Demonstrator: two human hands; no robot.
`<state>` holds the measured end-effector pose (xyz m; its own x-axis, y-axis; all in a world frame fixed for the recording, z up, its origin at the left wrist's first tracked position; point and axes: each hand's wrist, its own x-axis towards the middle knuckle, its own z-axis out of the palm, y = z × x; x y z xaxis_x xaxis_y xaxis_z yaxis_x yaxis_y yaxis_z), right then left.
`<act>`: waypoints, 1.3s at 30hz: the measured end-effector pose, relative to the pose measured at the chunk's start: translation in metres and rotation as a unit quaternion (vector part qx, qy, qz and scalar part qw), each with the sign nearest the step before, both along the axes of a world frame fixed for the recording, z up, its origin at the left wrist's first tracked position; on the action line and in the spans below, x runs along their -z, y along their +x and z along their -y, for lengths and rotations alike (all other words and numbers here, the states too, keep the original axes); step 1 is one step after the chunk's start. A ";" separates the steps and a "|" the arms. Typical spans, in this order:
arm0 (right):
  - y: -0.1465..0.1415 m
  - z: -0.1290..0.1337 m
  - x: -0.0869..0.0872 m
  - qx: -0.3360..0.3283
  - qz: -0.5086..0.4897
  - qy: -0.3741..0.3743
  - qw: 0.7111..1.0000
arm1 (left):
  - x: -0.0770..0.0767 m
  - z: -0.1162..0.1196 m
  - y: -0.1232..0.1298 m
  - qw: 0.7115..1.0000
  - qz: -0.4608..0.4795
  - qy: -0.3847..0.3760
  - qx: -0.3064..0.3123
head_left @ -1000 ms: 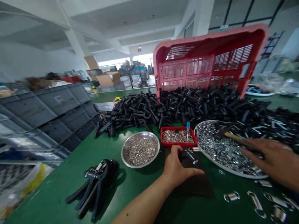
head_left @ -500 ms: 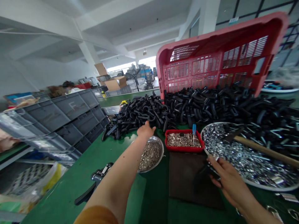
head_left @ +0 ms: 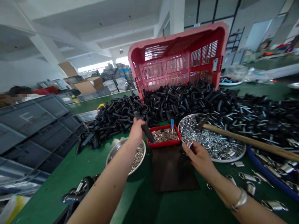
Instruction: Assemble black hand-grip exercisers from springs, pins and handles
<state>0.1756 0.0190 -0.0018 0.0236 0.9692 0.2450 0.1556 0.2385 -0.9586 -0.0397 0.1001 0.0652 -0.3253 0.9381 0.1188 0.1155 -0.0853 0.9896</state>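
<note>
My left hand [head_left: 136, 132] is closed on a black plastic handle piece [head_left: 147, 130], held slantwise between the black heap and the red tray. In my right hand [head_left: 198, 155] is another black plastic part [head_left: 181, 165], its lower end hanging over the dark mat [head_left: 163, 174]. A shiny coil spring [head_left: 189, 144] shows at my right fingertips; how it sits on the part is hidden. Below my left wrist stands a metal bowl [head_left: 114, 152] of small metal pins. The red tray [head_left: 164, 144] holds more pins and a blue-handled screwdriver [head_left: 172, 124].
Black parts are heaped [head_left: 173, 102] before a tipped pink-red crate [head_left: 177, 65]. A hammer [head_left: 233, 133] lies across a white basin [head_left: 179, 124] of small metal pieces. Loose springs [head_left: 249, 177] lie at right. Assembled black pieces [head_left: 79, 189] lie front left, beside stacked grey bins [head_left: 39, 130].
My left hand has come away from the heap with a black handle piece in it. My right hand still holds its part over the mat. The view has swung right.
</note>
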 end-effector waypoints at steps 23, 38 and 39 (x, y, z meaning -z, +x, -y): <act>-0.013 0.002 -0.014 -0.017 0.209 0.120 0.970 | 0.070 0.078 0.070 0.987 0.064 -0.024 0.148; -0.018 0.015 -0.016 0.050 0.219 0.135 0.965 | 0.056 0.089 0.070 0.986 -0.060 0.067 0.137; -0.018 0.015 -0.017 0.053 0.220 0.137 0.964 | 0.056 0.091 0.071 0.986 -0.059 0.071 0.140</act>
<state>0.1575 0.0036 0.0151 -0.0454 0.8648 0.5001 0.5711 0.4332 -0.6973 0.0313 0.0090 0.0094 -0.0326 0.9601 0.2776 0.1810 -0.2675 0.9464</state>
